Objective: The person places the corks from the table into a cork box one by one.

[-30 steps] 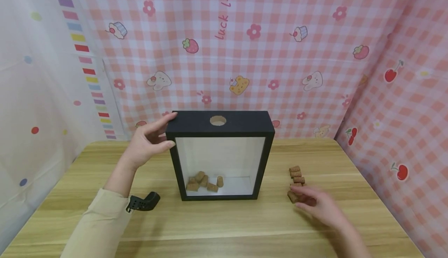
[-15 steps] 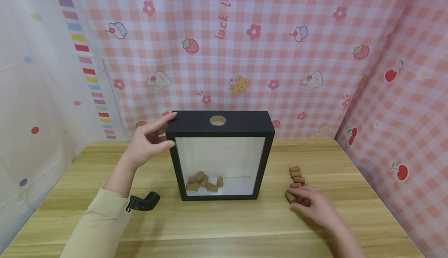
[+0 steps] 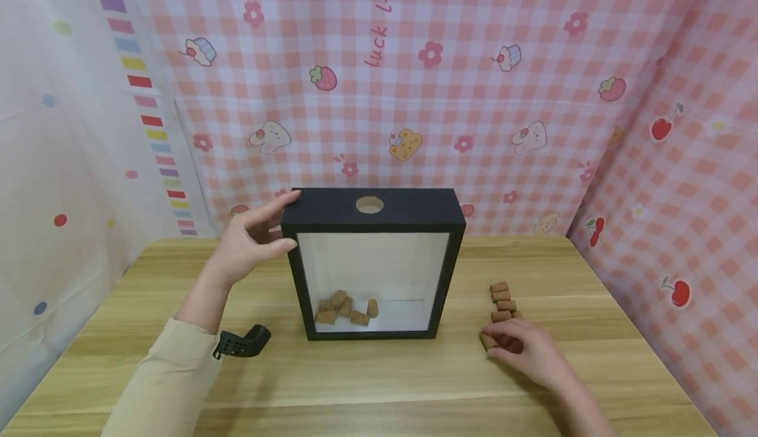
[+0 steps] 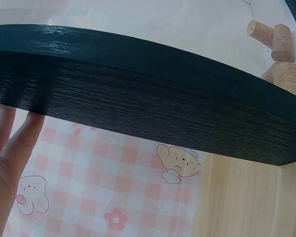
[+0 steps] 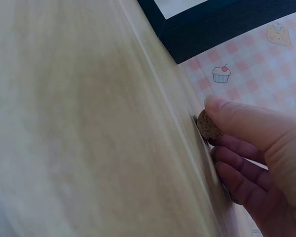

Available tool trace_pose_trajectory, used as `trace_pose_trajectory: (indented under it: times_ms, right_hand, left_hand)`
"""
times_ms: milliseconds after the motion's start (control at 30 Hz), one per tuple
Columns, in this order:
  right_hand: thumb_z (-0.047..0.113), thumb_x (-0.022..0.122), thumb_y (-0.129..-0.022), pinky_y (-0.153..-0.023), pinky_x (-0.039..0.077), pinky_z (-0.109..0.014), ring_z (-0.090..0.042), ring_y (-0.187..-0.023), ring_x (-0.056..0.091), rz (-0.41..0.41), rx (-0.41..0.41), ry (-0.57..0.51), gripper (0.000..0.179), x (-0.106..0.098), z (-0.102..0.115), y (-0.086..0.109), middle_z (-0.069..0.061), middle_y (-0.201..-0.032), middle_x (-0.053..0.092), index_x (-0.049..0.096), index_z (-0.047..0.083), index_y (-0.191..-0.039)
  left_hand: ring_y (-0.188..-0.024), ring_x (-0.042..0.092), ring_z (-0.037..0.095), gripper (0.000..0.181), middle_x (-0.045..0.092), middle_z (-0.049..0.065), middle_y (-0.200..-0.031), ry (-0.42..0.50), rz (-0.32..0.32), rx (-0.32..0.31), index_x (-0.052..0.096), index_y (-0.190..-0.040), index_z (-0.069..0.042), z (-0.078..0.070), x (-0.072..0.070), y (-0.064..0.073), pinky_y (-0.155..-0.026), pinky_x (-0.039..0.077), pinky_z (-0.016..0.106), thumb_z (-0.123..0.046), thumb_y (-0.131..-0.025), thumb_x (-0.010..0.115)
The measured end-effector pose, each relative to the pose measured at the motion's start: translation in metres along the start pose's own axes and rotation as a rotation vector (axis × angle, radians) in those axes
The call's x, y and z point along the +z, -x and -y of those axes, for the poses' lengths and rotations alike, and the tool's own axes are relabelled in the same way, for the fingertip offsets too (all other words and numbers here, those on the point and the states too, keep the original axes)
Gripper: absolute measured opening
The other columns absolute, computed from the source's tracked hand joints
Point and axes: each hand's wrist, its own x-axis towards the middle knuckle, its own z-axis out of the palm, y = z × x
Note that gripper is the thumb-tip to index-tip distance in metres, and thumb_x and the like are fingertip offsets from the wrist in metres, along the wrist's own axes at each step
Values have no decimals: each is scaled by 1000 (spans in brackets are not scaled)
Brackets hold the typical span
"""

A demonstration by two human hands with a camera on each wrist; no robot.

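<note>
A black-framed box (image 3: 373, 225) with a clear front and a round hole (image 3: 370, 205) in its top stands upright on the table. Several corks (image 3: 339, 300) lie inside, mostly at the left, as one end of them also shows in the left wrist view (image 4: 287, 75). My left hand (image 3: 243, 243) holds the box's upper left corner, thumb at the front edge and index finger on top. At the right, my right hand (image 3: 524, 348) pinches a cork (image 5: 208, 125) between thumb and fingers, low at the tabletop. Behind it, several corks (image 3: 501, 297) lie in a row.
The wooden table (image 3: 379, 384) reaches back to a pink checked curtain (image 3: 379, 108). A white dotted curtain (image 3: 59, 160) hangs at the left, and another checked one (image 3: 669, 193) at the right. A black strap mount (image 3: 244, 343) juts from the left wrist.
My right hand has drawn its cork a little left and toward me, away from the row. The left hand and the box have stayed in place.
</note>
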Motion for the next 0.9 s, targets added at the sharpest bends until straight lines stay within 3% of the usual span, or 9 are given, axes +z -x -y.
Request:
trace_pose_trajectory:
  times_ms: [333, 600, 900]
  right_hand:
    - [-1, 86, -71, -65, 52, -22, -6, -79, 62, 0, -24, -2, 36, 1, 2, 0, -1, -97, 69, 76, 9, -104]
    - [-6, 82, -75, -80, 50, -16, -9, -91, 63, 11, -34, -89, 36, -1, 8, -2, -5, -105, 68, 75, 8, -107]
    - [-18, 71, -79, -83, 51, -17, -3, -101, 61, 6, -34, -261, 38, -17, 19, -26, -13, -109, 67, 70, -3, -114]
  left_hand:
    - [-135, 44, 10, 67, 31, 20, -156, 17, 5, 12, 52, -146, -11, 2, 0, 0, -92, 50, 24, 13, -85, 68]
    - [-133, 47, 10, 67, 31, 22, -156, 18, 6, 8, 52, -146, -10, 3, -1, 1, -91, 50, 24, 14, -85, 68]
    - [-128, 53, 12, 68, 47, 1, -149, 25, 10, 24, 51, -146, -9, 3, -1, 0, -85, 53, 24, 15, -84, 67]
